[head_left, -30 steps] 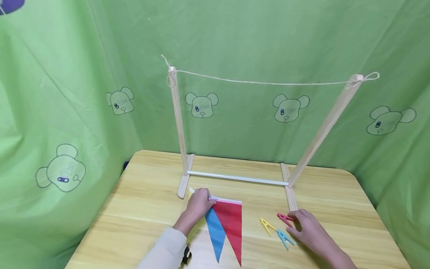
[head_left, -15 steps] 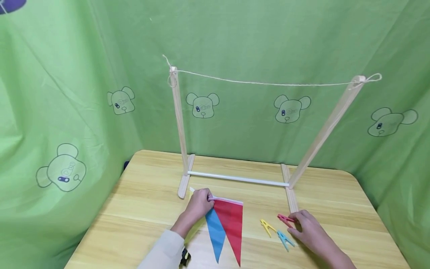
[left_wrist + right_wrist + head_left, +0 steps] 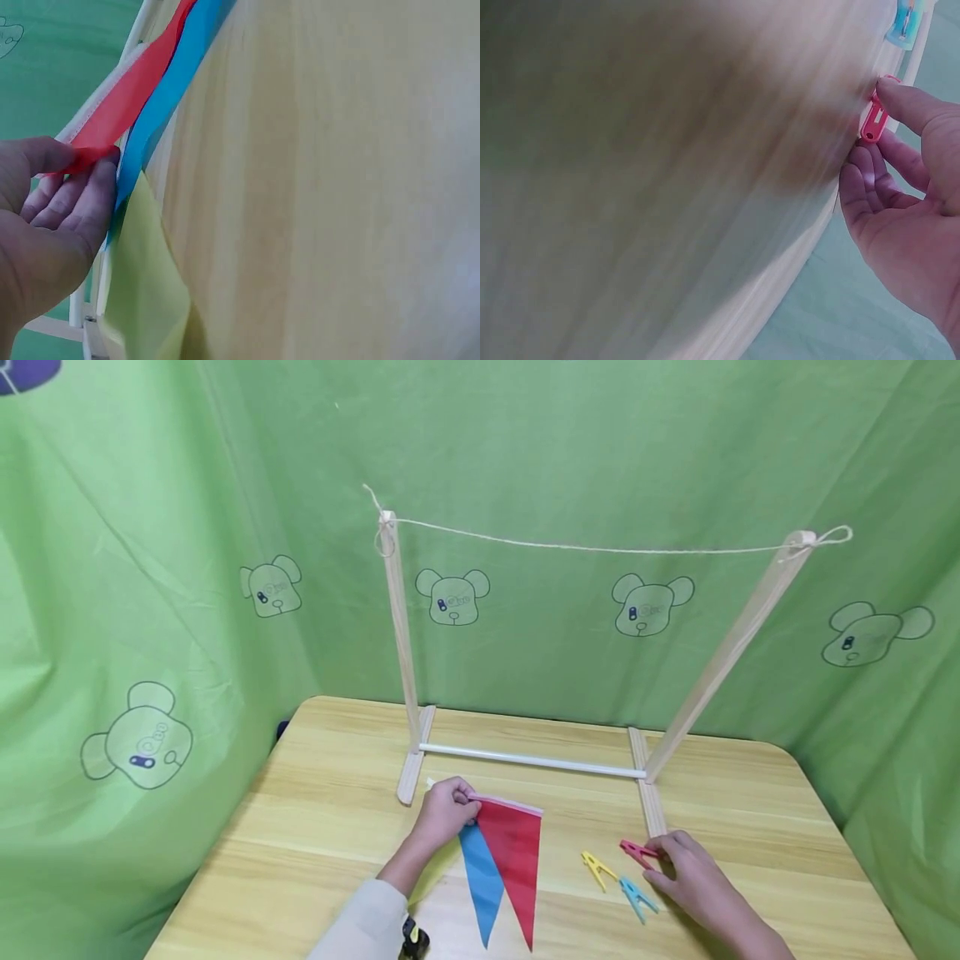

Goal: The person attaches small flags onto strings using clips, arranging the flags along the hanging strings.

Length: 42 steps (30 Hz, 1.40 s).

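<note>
My left hand (image 3: 442,814) pinches the pink-edged top of a red pennant (image 3: 512,852) between thumb and fingers. Beside it lies a blue pennant (image 3: 481,881), partly covered by the red one. A yellow pennant (image 3: 146,277), mostly hidden under the left arm in the head view, shows below the hand in the left wrist view. On the right, my right hand (image 3: 693,872) has thumb and forefinger at the two ends of a red clothespin (image 3: 636,850), which still lies on the table. A yellow clothespin (image 3: 597,867) and a blue clothespin (image 3: 637,897) lie left of that hand.
Behind the hands stands a wooden frame with a left post (image 3: 401,635), a right post (image 3: 727,660) and a white crossbar (image 3: 532,762). A thin string (image 3: 562,544) spans the post tops. Green curtains (image 3: 540,460) surround the wooden table (image 3: 315,793).
The left fingers have shifted on the pennants, and the red pennant's top edge has risen slightly. The right hand stays almost still at the red clothespin.
</note>
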Motion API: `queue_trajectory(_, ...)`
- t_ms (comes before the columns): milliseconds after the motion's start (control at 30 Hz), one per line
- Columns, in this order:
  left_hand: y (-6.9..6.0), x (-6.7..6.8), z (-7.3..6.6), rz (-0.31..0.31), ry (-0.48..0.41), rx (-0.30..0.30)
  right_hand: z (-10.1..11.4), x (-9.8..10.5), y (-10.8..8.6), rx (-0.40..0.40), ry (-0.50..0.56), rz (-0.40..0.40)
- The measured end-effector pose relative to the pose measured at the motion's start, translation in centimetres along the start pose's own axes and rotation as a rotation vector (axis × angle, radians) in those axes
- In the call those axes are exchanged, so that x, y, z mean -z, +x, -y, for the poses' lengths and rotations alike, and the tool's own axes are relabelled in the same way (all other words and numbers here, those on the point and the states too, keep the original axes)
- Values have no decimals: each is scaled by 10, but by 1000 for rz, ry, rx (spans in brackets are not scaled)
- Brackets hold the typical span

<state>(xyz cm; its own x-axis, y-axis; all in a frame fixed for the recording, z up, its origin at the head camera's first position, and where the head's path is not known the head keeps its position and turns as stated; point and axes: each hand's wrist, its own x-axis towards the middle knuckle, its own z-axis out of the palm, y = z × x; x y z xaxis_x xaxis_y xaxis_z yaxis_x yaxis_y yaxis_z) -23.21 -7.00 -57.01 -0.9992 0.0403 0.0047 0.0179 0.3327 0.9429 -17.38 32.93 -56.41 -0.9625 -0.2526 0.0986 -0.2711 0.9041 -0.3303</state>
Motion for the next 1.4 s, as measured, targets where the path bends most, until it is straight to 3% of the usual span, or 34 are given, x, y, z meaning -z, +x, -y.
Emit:
queue_trajectory(100, 1, -3, 3, -9, -83, 25, 0, 0, 1, -10, 5, 10)
queue_trajectory(300, 0, -5, 5, -11, -145, 47, 0, 0, 1, -16, 6, 14)
queue_trajectory(600, -1, -4, 6, -3, -143, 67, 1, 1, -2, -16, 8, 2)
queue_trajectory(733, -2, -1, 4, -1, -183, 63, 2, 2, -1, -15, 12, -13)
queue_trajectory(1100, 0, 9, -5, -35, -268, 46, 9, 6, 1, 87, -4, -230)
queue_trajectory(1400, 3, 13, -21, -33, -308, 41, 15, 26, 5, 98, 77, -283)
